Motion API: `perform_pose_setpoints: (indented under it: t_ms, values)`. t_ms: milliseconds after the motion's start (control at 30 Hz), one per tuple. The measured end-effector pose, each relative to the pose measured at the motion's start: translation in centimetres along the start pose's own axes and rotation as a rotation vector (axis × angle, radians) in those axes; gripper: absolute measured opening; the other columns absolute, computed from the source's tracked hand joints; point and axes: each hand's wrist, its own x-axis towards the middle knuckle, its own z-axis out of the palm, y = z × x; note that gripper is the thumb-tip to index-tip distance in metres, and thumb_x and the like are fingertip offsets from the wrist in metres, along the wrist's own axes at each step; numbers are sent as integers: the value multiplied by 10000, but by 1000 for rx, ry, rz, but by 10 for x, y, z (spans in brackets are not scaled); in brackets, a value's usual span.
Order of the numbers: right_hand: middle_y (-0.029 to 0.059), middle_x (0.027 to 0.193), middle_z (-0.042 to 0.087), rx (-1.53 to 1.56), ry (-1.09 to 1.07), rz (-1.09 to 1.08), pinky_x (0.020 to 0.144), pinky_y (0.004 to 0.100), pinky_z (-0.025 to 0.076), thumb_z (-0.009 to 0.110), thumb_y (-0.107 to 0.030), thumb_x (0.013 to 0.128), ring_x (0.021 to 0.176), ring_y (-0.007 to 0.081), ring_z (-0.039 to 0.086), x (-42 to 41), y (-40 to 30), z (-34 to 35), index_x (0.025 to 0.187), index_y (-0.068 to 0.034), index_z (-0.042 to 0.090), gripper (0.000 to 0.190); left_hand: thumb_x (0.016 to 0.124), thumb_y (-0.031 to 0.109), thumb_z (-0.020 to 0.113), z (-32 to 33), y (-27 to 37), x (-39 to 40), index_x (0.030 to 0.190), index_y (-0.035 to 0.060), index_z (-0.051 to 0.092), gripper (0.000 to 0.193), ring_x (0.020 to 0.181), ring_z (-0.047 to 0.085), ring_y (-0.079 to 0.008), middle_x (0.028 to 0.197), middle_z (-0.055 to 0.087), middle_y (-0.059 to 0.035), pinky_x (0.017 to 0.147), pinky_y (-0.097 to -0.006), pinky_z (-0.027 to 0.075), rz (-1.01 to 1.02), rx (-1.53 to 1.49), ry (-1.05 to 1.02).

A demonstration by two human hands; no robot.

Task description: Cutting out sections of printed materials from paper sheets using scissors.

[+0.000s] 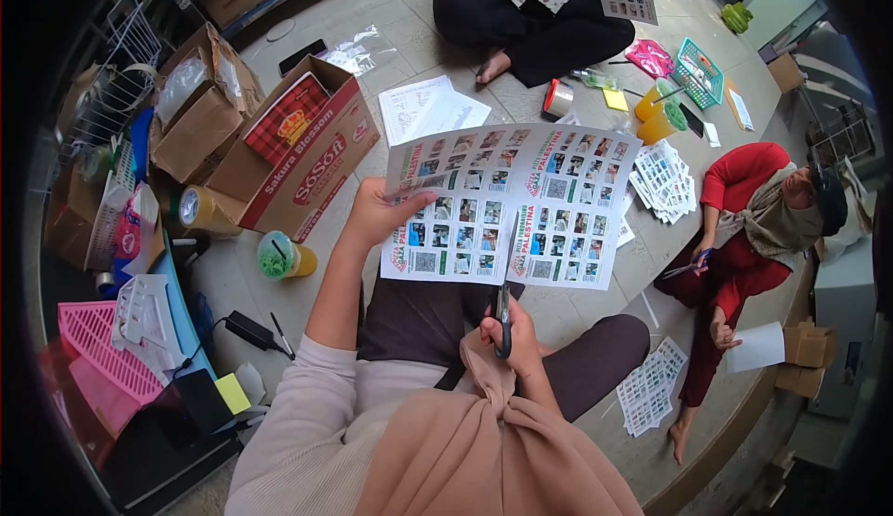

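Observation:
My left hand pinches the left side of a printed paper sheet, thumb on top and the other fingers hidden behind it. The sheet carries four blocks of small photos, codes and writing. In my right hand is a pair of scissors with dark handles. Their blades stand at the lower edge of the sheet, in a slit running up between the left and right blocks. How far the blades are apart cannot be made out. The sheet is held above my lap, over the tiled floor.
A cardboard carton and a drink cup stand to the left. Cut paper pieces lie piled at the right, near two drink cups and a green basket. Printed sheets lie lower right. Two people sit nearby with paper and scissors.

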Motion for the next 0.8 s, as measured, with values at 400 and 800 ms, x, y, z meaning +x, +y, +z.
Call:
perform_pose_setpoints:
  t_ms: [400, 800]
  values:
    - [-14, 467, 440, -57, 24, 18, 376, 168, 299, 665, -199, 696, 406, 29, 395, 1, -1, 7, 704, -43, 427, 285, 688, 53, 641, -5, -5, -5, 858, -16, 604, 187, 714, 557, -95, 809, 608, -74, 653, -223, 445, -105, -206, 90]
    - [-31, 445, 422, -153, 83, -28, 364, 168, 260, 677, -166, 686, 404, 9, 356, 0, -8, 12, 648, -50, 403, 300, 682, 50, 645, -5, -4, -4, 871, -19, 596, 207, 717, 559, -100, 815, 607, -77, 660, -230, 446, -104, -220, 99]
